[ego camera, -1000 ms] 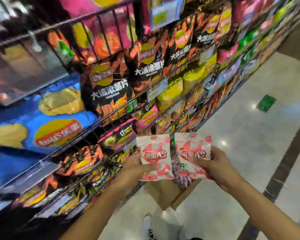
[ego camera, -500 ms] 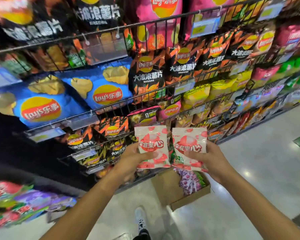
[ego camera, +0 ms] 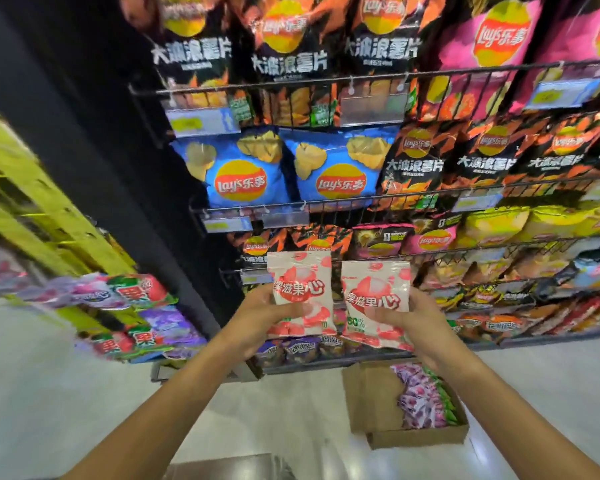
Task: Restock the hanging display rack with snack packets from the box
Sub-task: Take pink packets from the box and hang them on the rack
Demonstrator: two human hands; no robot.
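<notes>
My left hand (ego camera: 257, 320) grips a white-and-red snack packet (ego camera: 300, 282) by its lower part. My right hand (ego camera: 418, 322) grips a second, matching packet (ego camera: 374, 289) beside it. Both packets are upright at chest height in front of the chip shelves. The cardboard box (ego camera: 371, 403) stands on the floor below my right hand, with purple, pink and green packets (ego camera: 421, 400) inside. At the left, a hanging display (ego camera: 132, 296) carries red-green and purple snack packets, blurred.
Wire shelves (ego camera: 361, 199) full of chip bags fill the view ahead and to the right. A dark pillar (ego camera: 94, 140) and a yellow-green rack (ego camera: 32, 202) stand to the left. Pale glossy floor (ego camera: 66, 393) spreads around the box.
The view has swung left, bringing the hanging display and pillar into sight. Both hands keep the same hold on their packets; the box now lies lower right.
</notes>
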